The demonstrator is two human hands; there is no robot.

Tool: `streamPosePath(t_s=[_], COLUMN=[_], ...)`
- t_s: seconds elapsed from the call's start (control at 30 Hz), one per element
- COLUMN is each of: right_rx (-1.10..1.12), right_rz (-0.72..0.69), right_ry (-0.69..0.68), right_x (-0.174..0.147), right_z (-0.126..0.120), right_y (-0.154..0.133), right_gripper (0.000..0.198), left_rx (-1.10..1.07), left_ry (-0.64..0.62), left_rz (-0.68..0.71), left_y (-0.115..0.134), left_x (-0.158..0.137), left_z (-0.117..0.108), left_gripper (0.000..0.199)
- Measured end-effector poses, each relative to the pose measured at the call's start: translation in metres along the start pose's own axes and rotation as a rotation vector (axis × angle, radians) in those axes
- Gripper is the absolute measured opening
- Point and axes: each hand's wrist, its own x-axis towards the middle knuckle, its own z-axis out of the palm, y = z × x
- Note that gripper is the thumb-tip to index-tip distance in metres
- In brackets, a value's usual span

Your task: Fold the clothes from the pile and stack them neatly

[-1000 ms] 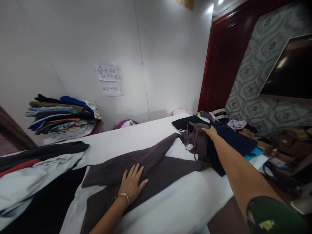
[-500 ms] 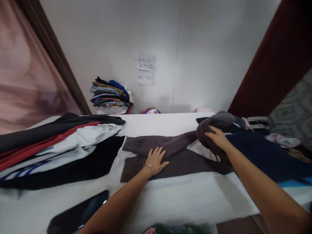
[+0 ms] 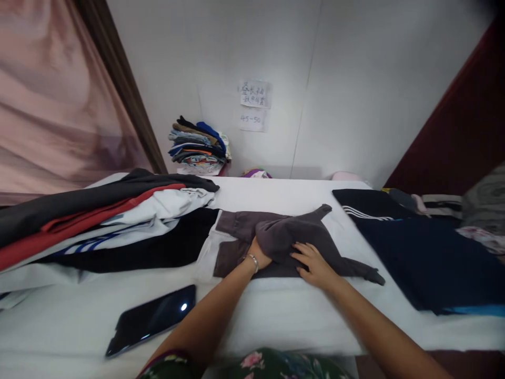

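Observation:
A grey-brown sweatshirt [image 3: 311, 229] lies on the white-covered table, one part folded back over the rest. Its cuffs and lower edge point left, and two fabric corners stick out on the right. My left hand [image 3: 260, 255], with a bracelet at the wrist, reaches under the folded-over part, which hides its fingers. On top of the fold rests my right hand [image 3: 314, 264], fingers spread and nothing gripped.
Layered dark, red and white clothes [image 3: 130, 210] lie at the left. A black phone [image 3: 153, 320] sits in front of them. Folded dark navy clothes [image 3: 430, 258] lie at the right. A clothes stack [image 3: 199, 145] stands by the wall, near paper notes [image 3: 254, 105].
The right hand has brought the sweatshirt's right part leftward and down over the left hand, and now lies open on it. The view has shifted slightly.

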Motion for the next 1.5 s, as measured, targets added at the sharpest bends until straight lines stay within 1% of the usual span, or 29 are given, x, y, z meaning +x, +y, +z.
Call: streamPosePath(t_s=[0.1,0.13,0.2,0.27,0.3,0.33,0.4,0.5,0.53,0.6,0.7,0.77,0.87,0.97,1.03,1.1,1.17,1.23,1.27,1.3,1.33,1.37,1.43,1.5], right_rx=[0.035,0.048,0.073,0.086,0.088,0.088,0.084,0.082,0.088,0.126,0.231,0.282,0.311,0.345,0.335,0.288,0.236,0.196,0.191,0.181,0.157,0.142,0.111,0.090], right_rz=[0.050,0.065,0.087,0.105,0.112,0.119,0.134,0.154,0.157,0.156,0.182,0.211,0.203,0.167,0.152,0.157,0.202,0.303,0.390,0.523,0.651,0.704,0.775,0.799], right_ry=[0.046,0.057,0.075,0.088,0.093,0.096,0.105,0.125,0.139,0.185,0.294,0.344,0.356,0.393,0.452,0.515,0.561,0.584,0.580,0.575,0.554,0.541,0.498,0.439], right_x=[-0.003,-0.004,-0.005,-0.005,-0.005,-0.005,-0.005,-0.005,-0.005,-0.006,-0.009,-0.011,-0.011,-0.010,-0.006,0.001,0.013,0.028,0.036,0.045,0.053,0.061,0.074,0.085], right_z=[0.004,0.005,0.008,0.010,0.011,0.012,0.013,0.016,0.017,0.019,0.023,0.027,0.030,0.023,0.009,-0.012,-0.035,-0.057,-0.067,-0.075,-0.081,-0.086,-0.091,-0.090], right_y=[-0.007,-0.009,-0.012,-0.013,-0.013,-0.014,-0.015,-0.018,-0.019,-0.022,-0.027,-0.033,-0.044,-0.054,-0.054,-0.045,-0.024,0.006,0.023,0.040,0.057,0.072,0.096,0.113], right_gripper=[0.047,0.047,0.046,0.046,0.046,0.046,0.045,0.044,0.043,0.040,0.036,0.033,0.029,0.027,0.027,0.027,0.027,0.029,0.031,0.034,0.037,0.039,0.041,0.044], left_rx=[-0.145,-0.238,-0.540,-0.878,-0.990,-1.033,-0.989,-0.806,-0.770,-0.767,-0.794,-0.699,-0.523,-0.470,-0.448,-0.434,-0.429,-0.438,-0.448,-0.462,-0.481,-0.500,-0.545,-0.630], left_ry=[0.090,0.130,0.196,0.214,0.204,0.191,0.212,0.309,0.339,0.377,0.420,0.500,0.614,0.643,0.653,0.658,0.662,0.669,0.675,0.682,0.690,0.699,0.718,0.746], left_rz=[-0.010,-0.033,-0.136,-0.279,-0.337,-0.369,-0.369,-0.319,-0.307,-0.291,-0.244,-0.284,-0.408,-0.444,-0.451,-0.456,-0.456,-0.452,-0.447,-0.441,-0.434,-0.427,-0.415,-0.415], left_y=[0.001,0.002,0.006,0.009,0.010,0.010,0.007,-0.001,-0.003,-0.004,-0.003,-0.005,-0.013,-0.020,-0.023,-0.022,-0.021,-0.020,-0.020,-0.019,-0.019,-0.019,-0.020,-0.022], left_x=[0.001,0.001,0.002,0.003,0.003,0.004,0.004,0.005,0.006,0.009,0.015,0.020,0.025,0.027,0.028,0.028,0.027,0.026,0.025,0.025,0.024,0.024,0.024,0.024], left_z=[-0.005,-0.008,-0.014,-0.019,-0.020,-0.019,-0.015,-0.006,-0.003,-0.002,-0.009,-0.017,-0.028,-0.032,-0.032,-0.030,-0.028,-0.027,-0.026,-0.025,-0.025,-0.024,-0.024,-0.023], left_gripper=[0.045,0.047,0.050,0.052,0.054,0.055,0.056,0.063,0.062,0.055,0.044,0.035,0.021,0.016,0.016,0.016,0.018,0.019,0.021,0.022,0.024,0.025,0.027,0.028])
